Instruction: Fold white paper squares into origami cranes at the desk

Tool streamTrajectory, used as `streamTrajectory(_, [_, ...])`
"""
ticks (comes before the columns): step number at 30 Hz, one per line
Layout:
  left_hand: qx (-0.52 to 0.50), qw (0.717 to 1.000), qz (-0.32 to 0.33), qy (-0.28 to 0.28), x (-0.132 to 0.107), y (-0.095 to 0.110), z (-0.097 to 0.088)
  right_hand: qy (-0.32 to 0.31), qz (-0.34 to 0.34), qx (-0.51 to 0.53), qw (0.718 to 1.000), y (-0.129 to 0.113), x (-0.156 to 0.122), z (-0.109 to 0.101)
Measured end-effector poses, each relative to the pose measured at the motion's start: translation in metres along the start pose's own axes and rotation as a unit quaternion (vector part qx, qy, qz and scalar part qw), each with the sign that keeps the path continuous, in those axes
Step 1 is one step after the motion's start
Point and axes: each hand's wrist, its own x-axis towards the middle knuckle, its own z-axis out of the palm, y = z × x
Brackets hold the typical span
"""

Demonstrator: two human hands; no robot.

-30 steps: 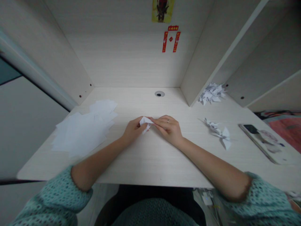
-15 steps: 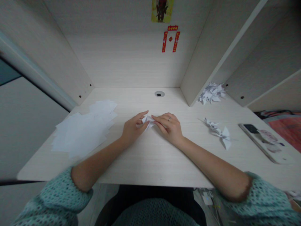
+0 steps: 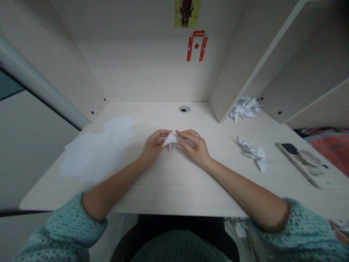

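A small folded white paper piece (image 3: 170,140), with a curved wing-like flap facing me, is held just over the middle of the desk. My left hand (image 3: 154,145) grips its left side, fingers behind and thumb largely hidden. On the other side my right hand (image 3: 196,145), with a ring on one finger, pinches the paper's right edge between thumb and fingertips. Right of my hands lie several folded paper cranes (image 3: 252,151) in a row. Loose white paper sheets (image 3: 95,153) are spread at the left.
A heap of folded white paper (image 3: 244,108) sits at the back right beyond the upright panel (image 3: 231,72). A phone (image 3: 308,163) lies at the right. Near the back wall is a round cable hole (image 3: 184,109). The desk's front edge is close to my body.
The paper piece has turned between my fingers, and its curved flap now faces me. My left thumb has moved off its front. Both hands stay in nearly the same place.
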Motion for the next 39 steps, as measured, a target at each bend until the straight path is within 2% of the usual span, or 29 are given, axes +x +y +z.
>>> streamTrajectory(5, [0.014, 0.999, 0.035, 0.003, -0.004, 0.005, 0.001, -0.025, 0.034, 0.024, 0.999, 0.003, -0.002, 0.005])
streamTrajectory(9, [0.047, 0.998, 0.052, 0.006, -0.008, 0.006, 0.001, -0.020, 0.047, 0.008, 0.999, 0.002, -0.003, 0.006])
streamTrajectory(16, [0.134, 0.988, 0.065, -0.028, -0.013, 0.008, 0.003, -0.023, 0.024, -0.047, 0.998, -0.002, -0.003, 0.002])
streamTrajectory(19, [0.198, 0.975, 0.091, -0.037, -0.014, 0.010, 0.002, -0.019, 0.025, -0.056, 0.998, -0.002, -0.004, 0.002])
streamTrajectory(25, [0.327, 0.931, 0.154, -0.046, -0.018, 0.018, 0.005, -0.010, 0.036, -0.057, 0.998, -0.002, -0.004, 0.003])
streamTrajectory(34, [0.343, 0.915, 0.211, -0.014, -0.018, 0.008, 0.005, -0.015, 0.031, -0.073, 0.997, -0.003, -0.007, 0.004])
streamTrajectory(39, [0.334, 0.917, 0.214, -0.032, -0.018, 0.005, 0.000, -0.017, 0.029, -0.082, 0.996, -0.003, -0.007, 0.005])
